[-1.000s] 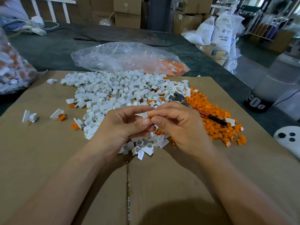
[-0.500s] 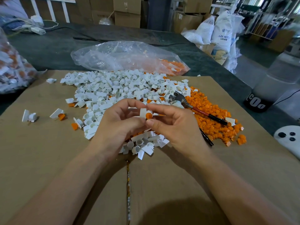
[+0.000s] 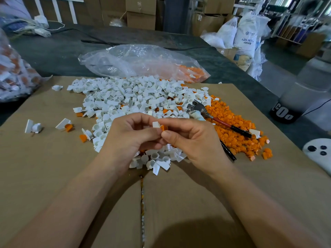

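Observation:
Both hands meet above the near edge of a heap of white plastic caps. My left hand pinches a small white cap between thumb and fingers. My right hand pinches an orange plug pressed against that cap. A heap of orange plugs lies to the right on the cardboard sheet.
Red-and-black-handled pliers lie across the two heaps. A clear plastic bag with orange pieces lies behind. Another filled bag is at the left edge. Loose white-and-orange pieces sit left. A white device lies at the right.
The white cap and orange plug, hidden between my fingers a second ago, now show between my fingertips. Both hands have stayed in place above the heap.

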